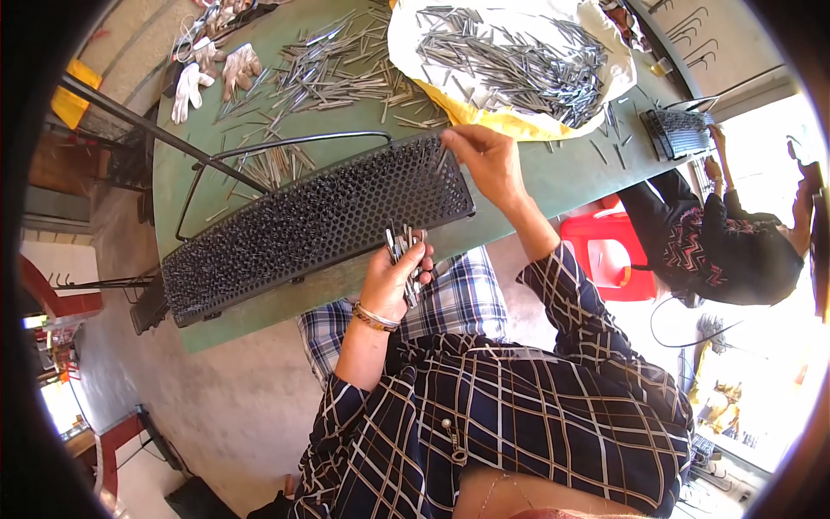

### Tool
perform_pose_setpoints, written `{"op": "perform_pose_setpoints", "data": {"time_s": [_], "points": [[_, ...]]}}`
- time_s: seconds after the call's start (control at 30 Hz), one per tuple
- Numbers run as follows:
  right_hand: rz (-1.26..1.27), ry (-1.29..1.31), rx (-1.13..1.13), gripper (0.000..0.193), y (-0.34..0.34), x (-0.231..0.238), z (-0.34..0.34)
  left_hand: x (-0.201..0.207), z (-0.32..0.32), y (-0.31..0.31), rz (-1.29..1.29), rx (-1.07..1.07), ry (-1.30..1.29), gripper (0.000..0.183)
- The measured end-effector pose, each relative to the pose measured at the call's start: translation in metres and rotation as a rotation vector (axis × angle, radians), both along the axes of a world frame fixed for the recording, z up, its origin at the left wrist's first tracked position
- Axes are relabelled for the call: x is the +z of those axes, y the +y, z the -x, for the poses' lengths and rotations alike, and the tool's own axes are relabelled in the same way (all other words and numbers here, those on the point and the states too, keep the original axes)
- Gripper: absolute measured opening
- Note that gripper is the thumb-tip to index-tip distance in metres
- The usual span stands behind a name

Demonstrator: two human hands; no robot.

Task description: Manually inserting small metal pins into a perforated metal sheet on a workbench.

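Observation:
A long black perforated rack (393, 201) lies slantwise on the green table, its left and middle holes packed with dark upright pieces and many holes at its right end bare. My left hand (386, 278) is closed round a bundle of thin metal pieces (405, 246), just off the rack's near edge. At the far right corner of the rack my right hand (491, 164) pinches what looks like one thin metal piece, mostly hidden by the fingers. A bent black metal rod handle (303, 138) runs along the rack's far side.
Loose metal pieces (333, 73) are strewn over the green table (553, 169). A white and yellow sack (493, 128) holds a big heap more. Work gloves (240, 69) lie far left. At right, another person (735, 242) works at a similar rack (679, 131), near a red stool (596, 259).

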State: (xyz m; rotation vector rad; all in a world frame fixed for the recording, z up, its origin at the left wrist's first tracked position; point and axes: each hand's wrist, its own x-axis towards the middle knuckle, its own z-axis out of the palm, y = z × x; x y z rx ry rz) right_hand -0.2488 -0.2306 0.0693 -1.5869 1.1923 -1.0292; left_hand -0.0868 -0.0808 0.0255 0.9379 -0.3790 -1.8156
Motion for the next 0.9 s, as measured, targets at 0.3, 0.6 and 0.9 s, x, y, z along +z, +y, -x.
{"op": "perform_pose_setpoints", "data": {"time_s": [0.3, 0.6, 0.9], "points": [[0.501, 0.159, -0.058, 0.012, -0.022, -0.029, -0.006, 0.007, -0.001, 0.006, -0.117, -0.023, -0.013, 0.023], [0.627, 0.405, -0.048, 0.012, -0.016, -0.029, -0.008, 0.014, -0.001, 0.004, -0.119, 0.035, 0.025, 0.024], [0.005, 0.137, 0.379, 0.018, 0.046, -0.004, -0.013, 0.014, 0.001, -0.001, -0.042, 0.134, 0.057, 0.024]]}}
